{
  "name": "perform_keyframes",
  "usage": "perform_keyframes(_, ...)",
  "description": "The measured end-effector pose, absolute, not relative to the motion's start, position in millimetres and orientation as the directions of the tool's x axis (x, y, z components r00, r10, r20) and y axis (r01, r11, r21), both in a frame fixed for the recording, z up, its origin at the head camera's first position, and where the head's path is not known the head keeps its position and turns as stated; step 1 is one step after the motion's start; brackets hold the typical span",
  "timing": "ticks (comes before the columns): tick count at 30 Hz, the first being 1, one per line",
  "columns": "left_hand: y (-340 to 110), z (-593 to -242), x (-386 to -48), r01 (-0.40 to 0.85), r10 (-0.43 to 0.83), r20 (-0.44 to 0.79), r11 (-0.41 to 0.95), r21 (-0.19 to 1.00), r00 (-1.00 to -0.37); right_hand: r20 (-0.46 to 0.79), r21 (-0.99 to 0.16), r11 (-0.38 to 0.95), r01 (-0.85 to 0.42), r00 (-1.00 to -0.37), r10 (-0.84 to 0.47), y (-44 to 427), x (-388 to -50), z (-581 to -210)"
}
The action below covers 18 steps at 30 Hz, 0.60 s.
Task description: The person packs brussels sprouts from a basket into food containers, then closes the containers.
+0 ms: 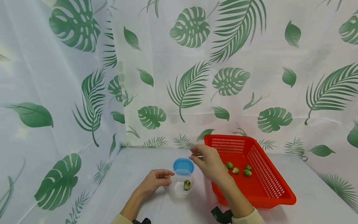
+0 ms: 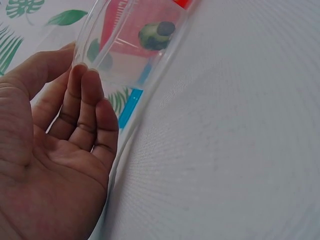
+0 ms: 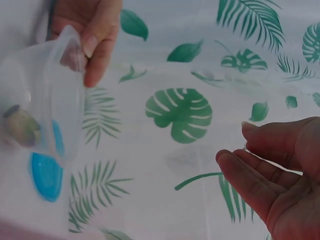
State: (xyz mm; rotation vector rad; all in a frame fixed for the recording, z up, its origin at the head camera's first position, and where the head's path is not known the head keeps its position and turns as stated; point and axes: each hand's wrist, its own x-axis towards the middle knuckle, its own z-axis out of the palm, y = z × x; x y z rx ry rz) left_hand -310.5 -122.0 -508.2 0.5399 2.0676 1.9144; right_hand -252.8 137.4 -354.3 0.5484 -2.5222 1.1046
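A small clear plastic container (image 1: 178, 190) with a blue lid (image 1: 183, 165) flipped back stands on the white tabletop. One Brussels sprout (image 1: 187, 185) lies inside it, also visible through the wall as a blurred sprout (image 2: 156, 36) in the left wrist view. At the container's left edge, my left hand (image 1: 155, 182) holds the rim between thumb and fingertips. My right hand (image 1: 208, 162) hovers between the lid and the basket. Its fingers are loosely bent, thumb apart from them, and nothing shows between the fingertips (image 3: 231, 161) in the right wrist view.
Right of the container sits a red perforated basket (image 1: 272, 174). Several Brussels sprouts (image 1: 247, 172) lie in it, some partly behind my right forearm. A white sheet with green leaf prints (image 1: 184, 93) hangs behind the table and along the left.
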Motion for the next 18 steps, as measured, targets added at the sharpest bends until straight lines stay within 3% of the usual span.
perform_keyframes(18,-122,-508,-309,0.069,0.456,0.045,0.035,0.997,-0.889,0.508,-0.541,0.629,-0.559,-0.813,-0.285,153,-254,-312)
